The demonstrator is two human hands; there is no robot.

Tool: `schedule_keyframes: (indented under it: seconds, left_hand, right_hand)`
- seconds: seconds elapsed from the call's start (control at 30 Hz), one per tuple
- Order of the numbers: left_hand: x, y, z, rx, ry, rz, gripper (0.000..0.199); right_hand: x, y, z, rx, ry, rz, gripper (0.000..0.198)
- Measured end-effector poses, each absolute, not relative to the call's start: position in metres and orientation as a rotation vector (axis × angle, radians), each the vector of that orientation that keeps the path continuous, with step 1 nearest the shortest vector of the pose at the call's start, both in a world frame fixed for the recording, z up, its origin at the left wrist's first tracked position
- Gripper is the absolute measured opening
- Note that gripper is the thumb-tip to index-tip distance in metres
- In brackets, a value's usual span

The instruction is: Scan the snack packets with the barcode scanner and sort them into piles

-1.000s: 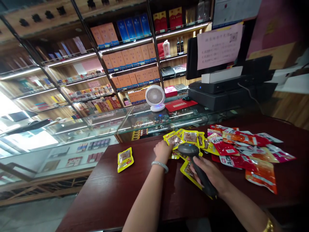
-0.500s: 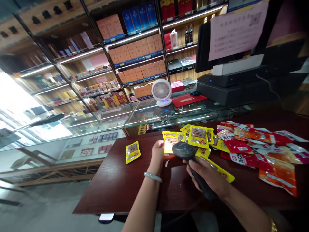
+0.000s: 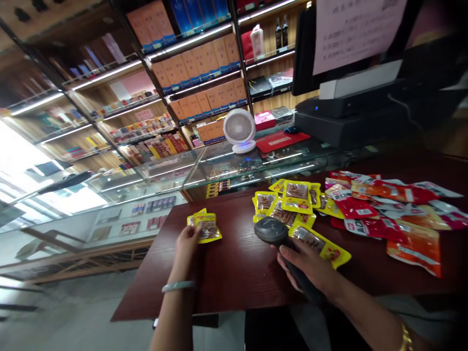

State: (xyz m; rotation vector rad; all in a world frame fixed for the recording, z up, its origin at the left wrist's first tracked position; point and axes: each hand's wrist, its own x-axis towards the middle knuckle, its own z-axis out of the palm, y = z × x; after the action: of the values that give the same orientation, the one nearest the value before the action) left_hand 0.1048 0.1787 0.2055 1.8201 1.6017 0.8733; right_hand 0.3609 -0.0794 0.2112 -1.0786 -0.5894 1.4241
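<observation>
The left hand (image 3: 185, 247) has its thumb and fingers pressed together at the near-left edge of a flat yellow plastic packet with a clear window (image 3: 209, 230), a hold at the rim that leaves most of its face uncovered. Just beyond those fingers, a second yellow plastic packet (image 3: 193, 217) shows partly behind the first; the two overlap, perhaps to keep them together, well apart from the rest. The right hand (image 3: 310, 267) has its fingers wrapped round the handle of a dark grey handheld scanner (image 3: 271, 231), probably because that grip leaves the rounded head clear, facing out ahead of the fingers and toward the left. Past the scanner's head, beyond the right fingers, lies a loose heap of yellow windowed packets (image 3: 297, 191), and one long yellow packet (image 3: 335, 254) reaches close beside the knuckles. Farther to the right of those fingers spreads a pile of shiny red, orange and white pouches (image 3: 415, 239), apart from the left hand's pair and seemingly grouped by kind. Everything handled rests on or above a dark reddish-brown wooden counter (image 3: 234, 278).
</observation>
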Motion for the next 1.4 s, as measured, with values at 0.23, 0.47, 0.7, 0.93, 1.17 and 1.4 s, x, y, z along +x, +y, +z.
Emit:
schedule_keyframes:
  seconds: [0.23, 0.47, 0.7, 0.93, 1.17, 1.4]
  left_hand:
    - [0.113, 0.17, 0.224, 2.22, 2.196, 0.423, 0.056]
    - [0.222, 0.117, 0.239, 2.59, 1.857, 0.499, 0.045]
    - [0.265, 0.108, 0.228, 2.772, 1.477, 0.125, 0.064]
    - [0.224, 0.138, 0.209, 2.828, 1.566, -0.08, 0.055]
    - [0.209, 0.142, 0.23, 2.751, 1.769, 0.257, 0.042]
    - [0.293, 0.117, 0.218, 2.56, 1.409, 0.308, 0.047]
  right_hand:
    - [0.366, -0.089, 0.21, -1.014, -0.593, 1.394, 0.044]
    - [0.383, -0.11, 0.209, -1.028, -0.517, 1.338, 0.045]
    - [0.4, -0.131, 0.211, -1.106, -0.38, 1.274, 0.049]
    - [0.405, -0.139, 0.212, -1.094, -0.356, 1.26, 0.051]
    - [0.403, -0.136, 0.21, -1.08, -0.381, 1.268, 0.046]
    - [0.398, -0.129, 0.215, -1.093, -0.433, 1.258, 0.046]
